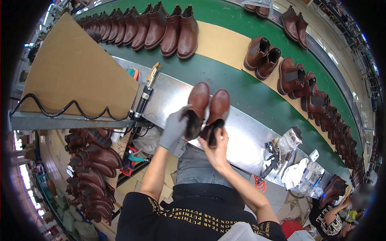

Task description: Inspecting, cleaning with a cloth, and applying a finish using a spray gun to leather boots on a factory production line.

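A pair of brown ankle boots stands side by side over the metal worktop in front of me, toes pointing away. My left hand, in a grey glove, is closed on the upper of the left boot. Bare, my right hand grips the right boot at its dark opening, with fingers reaching inside. Whether the soles touch the worktop I cannot tell.
Beyond the worktop runs a green conveyor carrying rows of brown boots. A cardboard panel and a cylindrical hand tool are at left. Boots fill a rack below. Bottles and a co-worker are at right.
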The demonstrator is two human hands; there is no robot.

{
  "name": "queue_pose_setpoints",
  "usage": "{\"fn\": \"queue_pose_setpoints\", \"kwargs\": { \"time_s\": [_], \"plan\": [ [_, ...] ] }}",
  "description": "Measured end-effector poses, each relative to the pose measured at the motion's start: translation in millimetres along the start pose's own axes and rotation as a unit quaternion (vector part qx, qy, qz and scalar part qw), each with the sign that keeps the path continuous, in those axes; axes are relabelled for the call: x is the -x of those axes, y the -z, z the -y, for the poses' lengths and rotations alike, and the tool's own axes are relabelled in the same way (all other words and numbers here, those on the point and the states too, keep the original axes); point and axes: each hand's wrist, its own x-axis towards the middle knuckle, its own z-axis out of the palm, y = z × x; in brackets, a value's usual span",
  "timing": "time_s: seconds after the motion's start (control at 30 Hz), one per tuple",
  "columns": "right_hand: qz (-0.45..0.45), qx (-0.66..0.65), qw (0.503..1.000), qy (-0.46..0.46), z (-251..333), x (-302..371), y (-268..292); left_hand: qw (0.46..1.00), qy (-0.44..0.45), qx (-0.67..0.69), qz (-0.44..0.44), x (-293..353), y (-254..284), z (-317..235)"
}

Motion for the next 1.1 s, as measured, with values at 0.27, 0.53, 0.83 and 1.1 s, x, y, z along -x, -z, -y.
{"fn": "queue_pose_setpoints", "kwargs": {
  "time_s": [0.27, 0.53, 0.83, 1.1],
  "plan": [
    [0.264, -0.128, 0.947, 0.127, 51, -40, -68, 0.988, 0.107, -0.106, -0.043, -36, 129, 49],
    [0.224, -0.293, 0.924, -0.097, 8, -32, 53, 0.973, -0.059, -0.156, -0.161, -42, 79, -70],
    [-0.363, -0.184, 0.713, 0.571, 121, 28, 285, 0.904, -0.279, -0.289, 0.148, -219, -144, -154],
    [-0.572, 0.035, 0.488, 0.658, 117, -5, 319, 0.883, -0.15, -0.394, 0.206, -301, -213, -150]
  ]
}}
